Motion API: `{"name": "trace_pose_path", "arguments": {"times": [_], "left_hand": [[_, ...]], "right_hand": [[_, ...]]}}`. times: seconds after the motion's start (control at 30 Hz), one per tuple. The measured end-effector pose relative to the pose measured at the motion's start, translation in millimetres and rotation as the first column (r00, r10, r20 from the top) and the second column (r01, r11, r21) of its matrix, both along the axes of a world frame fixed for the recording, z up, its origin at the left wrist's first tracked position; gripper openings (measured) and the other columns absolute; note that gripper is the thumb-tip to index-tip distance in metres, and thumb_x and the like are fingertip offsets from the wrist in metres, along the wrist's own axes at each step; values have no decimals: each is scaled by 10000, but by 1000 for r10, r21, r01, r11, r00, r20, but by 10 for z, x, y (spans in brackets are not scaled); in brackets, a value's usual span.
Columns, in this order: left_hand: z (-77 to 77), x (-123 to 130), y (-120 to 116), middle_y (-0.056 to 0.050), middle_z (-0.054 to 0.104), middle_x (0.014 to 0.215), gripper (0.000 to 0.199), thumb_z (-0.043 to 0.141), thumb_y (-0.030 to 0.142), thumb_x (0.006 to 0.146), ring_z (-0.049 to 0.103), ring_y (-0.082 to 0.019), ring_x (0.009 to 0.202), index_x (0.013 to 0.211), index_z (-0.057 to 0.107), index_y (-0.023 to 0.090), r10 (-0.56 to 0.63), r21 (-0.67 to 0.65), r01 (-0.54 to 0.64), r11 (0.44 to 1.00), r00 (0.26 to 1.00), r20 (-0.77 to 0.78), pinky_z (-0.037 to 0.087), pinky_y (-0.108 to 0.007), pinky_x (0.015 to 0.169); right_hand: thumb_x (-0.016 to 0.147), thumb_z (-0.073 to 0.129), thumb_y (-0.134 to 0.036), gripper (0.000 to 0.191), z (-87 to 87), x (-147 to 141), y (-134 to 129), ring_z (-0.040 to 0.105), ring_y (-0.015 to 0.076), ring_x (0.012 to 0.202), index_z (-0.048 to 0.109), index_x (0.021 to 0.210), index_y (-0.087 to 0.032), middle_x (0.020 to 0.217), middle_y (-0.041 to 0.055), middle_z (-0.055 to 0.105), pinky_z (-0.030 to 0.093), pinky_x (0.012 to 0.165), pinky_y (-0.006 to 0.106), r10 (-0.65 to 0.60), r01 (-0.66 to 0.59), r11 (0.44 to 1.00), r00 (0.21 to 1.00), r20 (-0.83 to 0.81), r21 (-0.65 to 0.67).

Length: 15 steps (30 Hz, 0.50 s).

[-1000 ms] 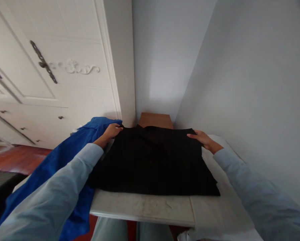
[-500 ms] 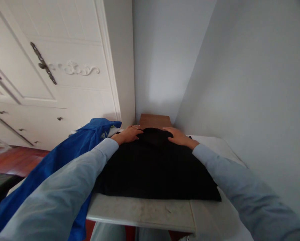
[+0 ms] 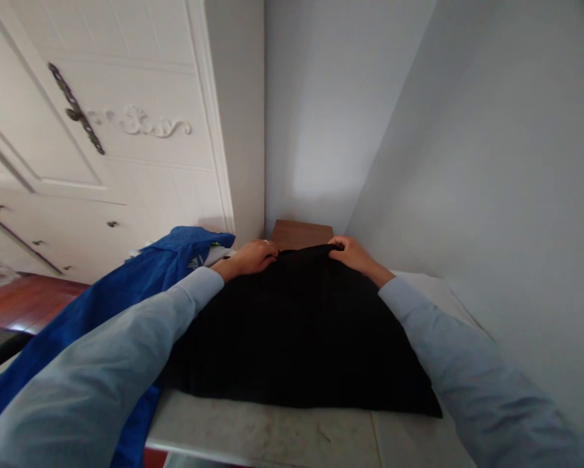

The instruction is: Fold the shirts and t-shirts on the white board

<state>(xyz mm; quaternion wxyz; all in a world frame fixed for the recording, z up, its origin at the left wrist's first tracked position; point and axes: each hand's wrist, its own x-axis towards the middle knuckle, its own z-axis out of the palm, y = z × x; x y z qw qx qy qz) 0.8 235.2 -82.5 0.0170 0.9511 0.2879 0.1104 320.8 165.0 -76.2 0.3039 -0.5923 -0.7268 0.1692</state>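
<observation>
A black garment [image 3: 296, 331] lies spread over the white table [image 3: 263, 426], its lower edge close to the table's front. Which kind of garment it is, I cannot tell. My left hand [image 3: 255, 257] has its fingers closed on the far edge of the cloth, a ring on one finger. On the opposite side of that edge, my right hand [image 3: 353, 255] pinches the fabric, with the fingertips partly hidden. Between the two hands the edge is drawn up in a taut line. Beside my left forearm a blue garment [image 3: 111, 296] with white markings hangs over the table's left side.
A white cabinet [image 3: 126, 169] with dark handles stands at the left. Behind the table's far end is a brown box-like object [image 3: 302, 232]. A grey wall [image 3: 506, 175] closes in the right side. Reddish wooden floor [image 3: 26, 302] shows at the lower left.
Both hands have closed on the far edge of the black garment, which now stretches straight between them where it was a loose curve. The garment's lower edge sits nearer to me in the view.
</observation>
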Motion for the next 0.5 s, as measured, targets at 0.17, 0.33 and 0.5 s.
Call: {"name": "trace_pose_path", "arguments": {"times": [0.17,0.33,0.5], "left_hand": [[-43,346,138,-111,722,1183,298,472,165,954,664,-239,1128,1152,695,170,370,-28,-372,928,909,193,505,-338,999],[-83,467,69,-202,648,1281,357,428,179,982,636,-300,1187,1289,597,108,463,-3,-474,881,859,217,506,-429,1000],[-165,161,-61,-165,462,1570,541,357,459,1050,441,-286,1444,1479,444,143,172,66,-178,982,981,86,350,-427,1181]], "right_hand": [[793,594,-150,143,-239,90,304,671,207,825,692,891,-182,877,66,723,520,777,309,-243,259,964,947,208,-53],[808,546,-61,342,-490,93,259,665,285,1058,702,1087,-180,1083,147,717,512,949,412,-310,318,948,904,294,22],[990,478,-301,406,-509,-13,-22,544,299,1315,596,1354,-165,1388,164,607,416,1143,468,-114,35,974,927,356,222]]}}
